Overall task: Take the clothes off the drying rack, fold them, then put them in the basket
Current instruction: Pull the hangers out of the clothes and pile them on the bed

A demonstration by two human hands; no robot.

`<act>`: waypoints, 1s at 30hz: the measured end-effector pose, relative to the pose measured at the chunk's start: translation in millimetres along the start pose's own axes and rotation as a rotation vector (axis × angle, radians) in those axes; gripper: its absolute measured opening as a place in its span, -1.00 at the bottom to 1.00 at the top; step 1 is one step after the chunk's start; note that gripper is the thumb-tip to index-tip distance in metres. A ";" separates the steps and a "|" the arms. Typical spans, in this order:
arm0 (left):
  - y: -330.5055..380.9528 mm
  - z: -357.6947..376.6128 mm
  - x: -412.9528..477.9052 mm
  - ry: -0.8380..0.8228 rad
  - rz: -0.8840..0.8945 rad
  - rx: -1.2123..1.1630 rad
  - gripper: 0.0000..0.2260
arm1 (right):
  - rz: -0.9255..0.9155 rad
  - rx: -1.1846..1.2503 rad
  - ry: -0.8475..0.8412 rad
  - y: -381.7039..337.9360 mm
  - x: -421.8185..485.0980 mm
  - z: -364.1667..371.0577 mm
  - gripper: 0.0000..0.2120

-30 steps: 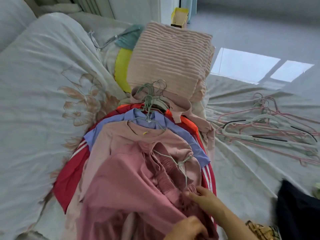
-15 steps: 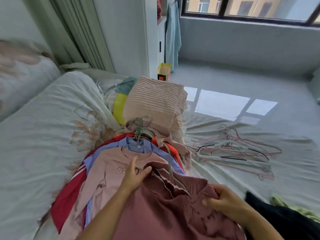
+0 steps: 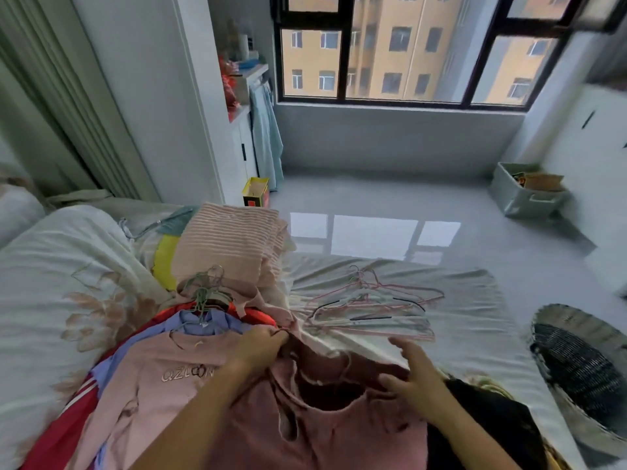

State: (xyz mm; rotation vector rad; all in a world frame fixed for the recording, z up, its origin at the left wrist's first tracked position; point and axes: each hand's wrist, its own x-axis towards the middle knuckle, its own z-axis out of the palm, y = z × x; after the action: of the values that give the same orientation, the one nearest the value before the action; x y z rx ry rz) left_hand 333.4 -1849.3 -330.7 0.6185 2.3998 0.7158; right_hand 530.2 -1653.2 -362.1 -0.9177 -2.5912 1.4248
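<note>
now rose top (image 3: pixel 305 435) lengthwise, neckline away; left fingers (image 3: pixel 272 335) tight on its shoulder, right fingers (image 3: pixel 402 346) apart, empty

Both forearms bare to the frame's edge — left hand (image 3: pixel 261 347) and right hand (image 3: pixel 414 372) unadorned.

One left hand (image 3: pixel 261 346), one right hand (image 3: pixel 415 374), one dusty-rose top (image 3: pixel 322 435), one wicker basket (image 3: pixel 590 364), one grey storage bin (image 3: pixel 519 198).

A clothes pile (image 3: pixel 163 374) lies on the bed (image 3: pixel 475 320) at ten o'clock, loose hangers (image 3: pixel 373 307) at one; a basket (image 3: pixel 583 368) at three.
</note>
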 end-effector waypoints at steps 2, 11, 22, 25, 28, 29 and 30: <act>20.8 7.0 -16.5 -0.045 0.060 0.120 -0.80 | -0.065 0.028 -0.068 0.0 -9.0 23.7 -0.44; 14.5 1.9 -50.2 -0.043 0.007 -0.118 -0.78 | -0.133 0.072 0.119 -9.8 -12.4 70.9 -0.78; -9.6 -4.9 -56.8 0.114 -0.068 -0.532 -0.83 | -0.214 -0.139 -0.188 -18.6 -0.1 71.4 -0.79; -6.8 -8.2 -58.4 -0.005 -0.049 -0.554 -0.87 | -0.224 -0.215 -0.159 -19.6 -0.8 81.5 -0.69; -10.1 -8.6 -55.8 -0.105 -0.019 -0.472 -0.78 | -0.242 -0.284 -0.167 -18.7 -2.2 83.1 -0.65; -13.2 -9.1 -53.1 -0.090 -0.021 -0.464 -0.72 | -0.254 -0.277 -0.163 -18.1 -2.1 81.4 -0.64; -16.1 -9.6 -50.1 -0.067 -0.026 -0.459 -0.68 | -0.253 -0.260 -0.153 -18.9 -2.7 78.3 -0.63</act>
State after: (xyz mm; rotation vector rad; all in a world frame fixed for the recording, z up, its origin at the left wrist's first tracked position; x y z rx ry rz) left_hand 360.3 -1892.8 -315.0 0.4090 2.0748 1.1670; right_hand 499.1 -1721.4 -391.7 -0.4886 -2.9274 1.1552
